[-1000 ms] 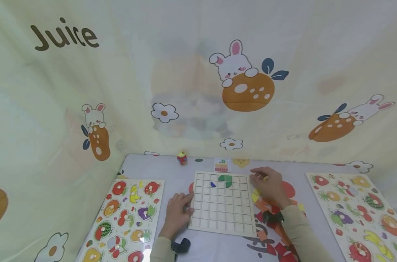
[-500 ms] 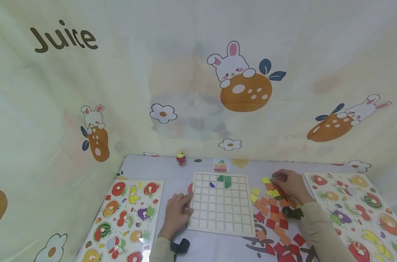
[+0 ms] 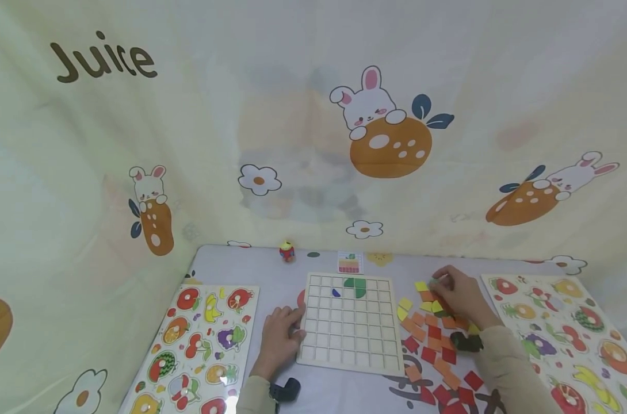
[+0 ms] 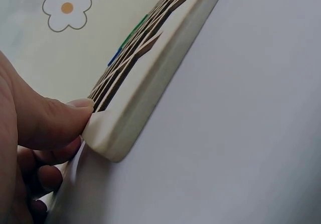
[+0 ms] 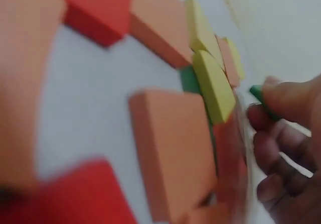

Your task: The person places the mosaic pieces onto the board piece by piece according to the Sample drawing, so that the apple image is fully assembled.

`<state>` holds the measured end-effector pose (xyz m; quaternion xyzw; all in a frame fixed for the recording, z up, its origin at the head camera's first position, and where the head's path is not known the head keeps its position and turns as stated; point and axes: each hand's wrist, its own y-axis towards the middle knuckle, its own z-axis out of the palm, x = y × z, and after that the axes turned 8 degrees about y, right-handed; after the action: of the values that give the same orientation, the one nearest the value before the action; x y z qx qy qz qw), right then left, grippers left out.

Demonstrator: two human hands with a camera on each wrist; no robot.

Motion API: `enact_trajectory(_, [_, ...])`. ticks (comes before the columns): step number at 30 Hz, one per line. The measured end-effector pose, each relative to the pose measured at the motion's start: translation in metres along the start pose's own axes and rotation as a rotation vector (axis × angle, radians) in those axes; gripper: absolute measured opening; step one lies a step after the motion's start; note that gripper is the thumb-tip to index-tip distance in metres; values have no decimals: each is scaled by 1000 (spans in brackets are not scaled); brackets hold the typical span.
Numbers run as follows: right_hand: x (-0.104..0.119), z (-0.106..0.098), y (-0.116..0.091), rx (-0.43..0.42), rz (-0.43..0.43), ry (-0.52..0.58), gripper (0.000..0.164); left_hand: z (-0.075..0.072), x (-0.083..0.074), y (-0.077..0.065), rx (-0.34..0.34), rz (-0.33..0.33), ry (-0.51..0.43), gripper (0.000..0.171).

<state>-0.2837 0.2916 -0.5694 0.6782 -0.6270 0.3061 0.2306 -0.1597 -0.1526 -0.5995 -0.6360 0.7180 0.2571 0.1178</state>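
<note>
A square wooden grid board (image 3: 351, 322) lies on the table, with green pieces (image 3: 360, 286) and a small blue piece (image 3: 336, 292) in its upper cells. My left hand (image 3: 280, 339) grips the board's left edge; in the left wrist view the thumb (image 4: 62, 118) presses on the rim at the corner, the fingers curled beside it. At the back of a spread of loose pieces, my right hand (image 3: 459, 293) pinches a small green block (image 5: 263, 99) between thumb and fingers. Yellow pieces (image 5: 213, 83), orange pieces (image 5: 173, 148) and red pieces (image 3: 428, 354) lie about that hand.
Fruit puzzle boards flank the work area, one at left (image 3: 194, 345) and one at right (image 3: 567, 339). A small pattern card (image 3: 350, 263) lies behind the grid board, with a small toy figure (image 3: 286, 251) to its left. A printed curtain (image 3: 293, 115) rises behind the table.
My right hand has moved right, from the grid board's upper right corner to the loose pieces, and now pinches a green block there. My left hand stays at the board's edge.
</note>
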Motion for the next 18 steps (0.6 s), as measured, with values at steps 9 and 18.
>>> enact_trajectory(9, [19, 15, -6, -175, -72, 172, 44, 1, 0, 0, 13, -11, -13, 56])
enact_trajectory(18, [48, 47, -8, -109, -60, 292, 37, 0, 0, 0, 6, -12, -7, 55])
